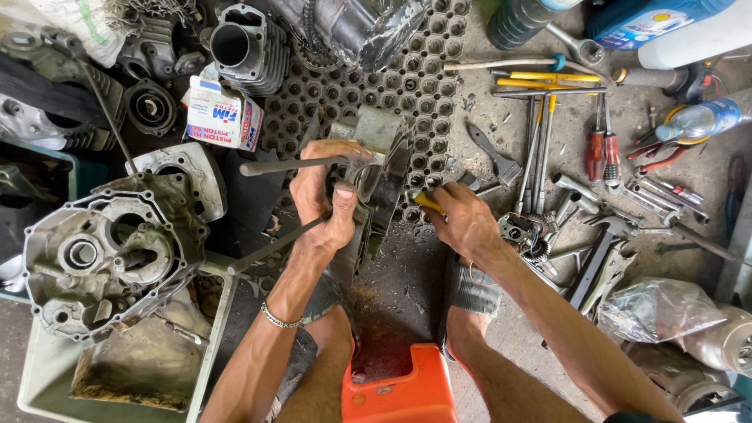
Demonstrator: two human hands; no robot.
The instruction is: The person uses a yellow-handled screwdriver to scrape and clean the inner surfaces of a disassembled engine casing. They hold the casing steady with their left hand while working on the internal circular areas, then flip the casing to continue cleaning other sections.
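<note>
Engine case [381,168] gripped by left hand [325,196], right hand [462,219] just beside it

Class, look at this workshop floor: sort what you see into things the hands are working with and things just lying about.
In use:
left hand
right hand
engine part
yellow-handled tool

Lying about:
crankcase half
cylinder
red screwdrivers
piston box
plastic bottle
orange stool

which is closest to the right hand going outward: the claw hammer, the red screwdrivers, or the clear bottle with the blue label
From the right hand, head view:
1. Claw hammer, just to its right on the floor.
2. Red screwdrivers, farther right and up, among the tools.
3. Clear bottle, farthest, near the right edge.
</note>
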